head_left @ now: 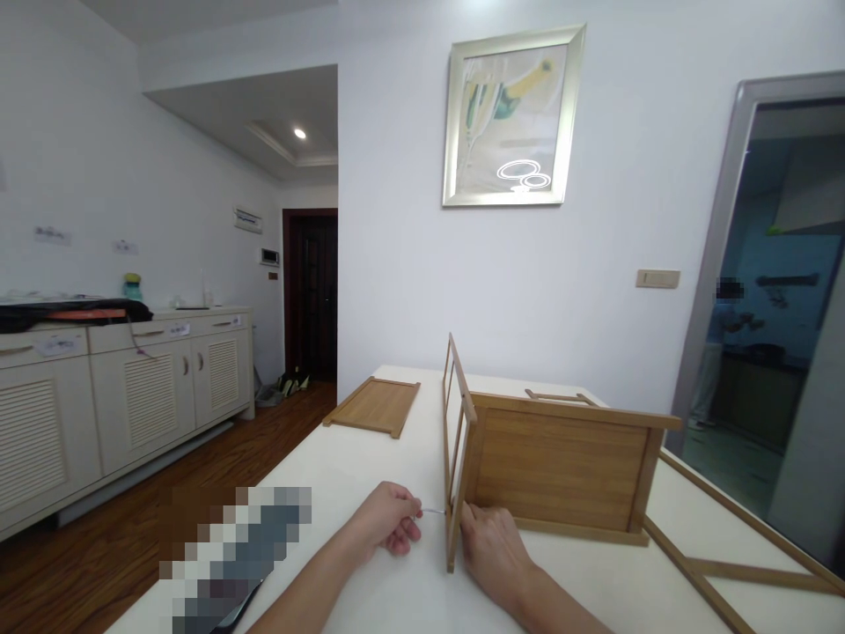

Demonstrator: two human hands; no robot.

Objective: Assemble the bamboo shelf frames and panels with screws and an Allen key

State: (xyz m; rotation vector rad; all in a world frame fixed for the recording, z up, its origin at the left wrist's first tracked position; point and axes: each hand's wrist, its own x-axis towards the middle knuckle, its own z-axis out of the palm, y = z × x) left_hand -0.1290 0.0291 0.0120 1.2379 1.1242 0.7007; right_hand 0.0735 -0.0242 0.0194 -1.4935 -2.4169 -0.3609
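Note:
My left hand [389,519] pinches a thin silvery hex key [432,511], whose far end meets the lower part of an upright wooden side frame [457,471]. My right hand [494,548] is closed against the other side of that frame, its fingers curled around the lower joint. From the frame a wooden panel [561,462] extends to the right, standing on its long edge on the white table [370,590]. The fingertips of my right hand are partly hidden behind the frame.
A flat wooden panel [376,405] lies at the table's back left. On the right rests another wooden frame [745,572], with a small wooden piece [558,398] behind the standing panel. A blurred-out dark object [244,563] lies front left. Beyond the doorway stands a person [711,361].

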